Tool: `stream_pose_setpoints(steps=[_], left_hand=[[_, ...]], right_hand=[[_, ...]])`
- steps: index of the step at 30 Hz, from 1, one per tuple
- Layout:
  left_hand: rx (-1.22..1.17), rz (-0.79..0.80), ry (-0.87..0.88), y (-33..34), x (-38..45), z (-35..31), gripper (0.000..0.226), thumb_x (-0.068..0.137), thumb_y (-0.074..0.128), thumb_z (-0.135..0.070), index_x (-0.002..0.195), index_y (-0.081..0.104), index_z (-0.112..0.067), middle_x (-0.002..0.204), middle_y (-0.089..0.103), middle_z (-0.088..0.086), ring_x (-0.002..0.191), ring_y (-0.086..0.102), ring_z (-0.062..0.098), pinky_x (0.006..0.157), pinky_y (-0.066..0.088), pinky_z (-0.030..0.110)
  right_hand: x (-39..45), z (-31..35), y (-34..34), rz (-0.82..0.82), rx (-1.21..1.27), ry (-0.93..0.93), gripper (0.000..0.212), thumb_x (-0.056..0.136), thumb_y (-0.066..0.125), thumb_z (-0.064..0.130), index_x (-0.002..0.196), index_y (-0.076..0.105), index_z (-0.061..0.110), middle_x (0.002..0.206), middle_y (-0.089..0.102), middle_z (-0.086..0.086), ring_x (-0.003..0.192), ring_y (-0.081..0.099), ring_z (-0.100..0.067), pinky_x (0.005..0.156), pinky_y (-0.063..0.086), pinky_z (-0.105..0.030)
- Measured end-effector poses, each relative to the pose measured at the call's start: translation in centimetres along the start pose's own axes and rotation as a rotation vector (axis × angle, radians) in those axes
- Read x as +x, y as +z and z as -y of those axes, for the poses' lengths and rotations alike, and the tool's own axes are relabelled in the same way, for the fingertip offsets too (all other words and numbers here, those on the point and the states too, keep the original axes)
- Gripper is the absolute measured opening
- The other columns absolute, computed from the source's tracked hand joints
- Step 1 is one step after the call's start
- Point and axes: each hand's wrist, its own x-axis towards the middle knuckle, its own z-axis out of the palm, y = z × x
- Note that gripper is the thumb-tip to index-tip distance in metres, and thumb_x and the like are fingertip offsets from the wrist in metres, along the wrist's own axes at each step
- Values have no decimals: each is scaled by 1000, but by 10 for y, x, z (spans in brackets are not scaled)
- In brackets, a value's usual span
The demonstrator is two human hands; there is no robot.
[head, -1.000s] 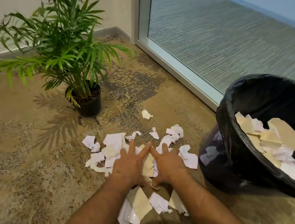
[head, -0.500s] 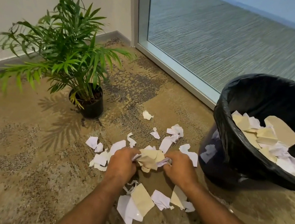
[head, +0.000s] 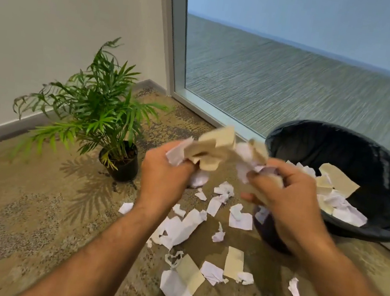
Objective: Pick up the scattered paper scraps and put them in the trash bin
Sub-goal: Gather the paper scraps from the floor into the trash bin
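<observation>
Head view: the left hand [head: 166, 169] and right hand [head: 282, 195] are raised above the carpet [head: 29, 212], fingers curled around a shared bundle of tan and white paper scraps [head: 216, 148], held just left of the trash bin [head: 385, 174]. The bundle is blurred. The bin, lined with a black bag, stands against the glass panel [head: 273, 83] and contains scraps [head: 338, 190]. Loose scraps [head: 183, 226] lie on the carpet left of the bin's base, below the hands. A potted palm [head: 99, 109] stands well left of the bin, near the wall [head: 55, 28].
</observation>
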Motion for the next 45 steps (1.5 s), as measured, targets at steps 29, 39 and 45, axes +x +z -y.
stream_pose_setpoints(steps=[29, 39, 45], left_hand=[[349, 503, 137, 66, 22, 16, 27, 83, 76, -18, 108, 66, -21, 94, 67, -3, 85, 68, 15, 76, 62, 44], [1518, 1145, 102, -11, -64, 208, 141, 61, 86, -56, 145, -26, -48, 160, -31, -1, 151, -9, 35, 118, 18, 58], [1514, 1092, 57, -9, -77, 233, 131, 67, 83, -55, 147, -20, -48, 162, -27, 2, 150, -12, 40, 119, 11, 61]], right_hand=[[-12, 7, -84, -158, -922, -638, 12, 83, 71, 11, 95, 72, 12, 88, 69, 2, 77, 63, -11, 71, 50, -18], [-84, -248, -123, -58, -1020, 588, 97, 77, 41, 81, 153, 14, 27, 162, 5, -16, 148, 4, -37, 117, 17, -53], [-93, -267, -74, 156, -1160, 361, 125, 62, 34, 98, 151, -19, 29, 157, -25, -5, 146, -23, -25, 116, -17, -45]])
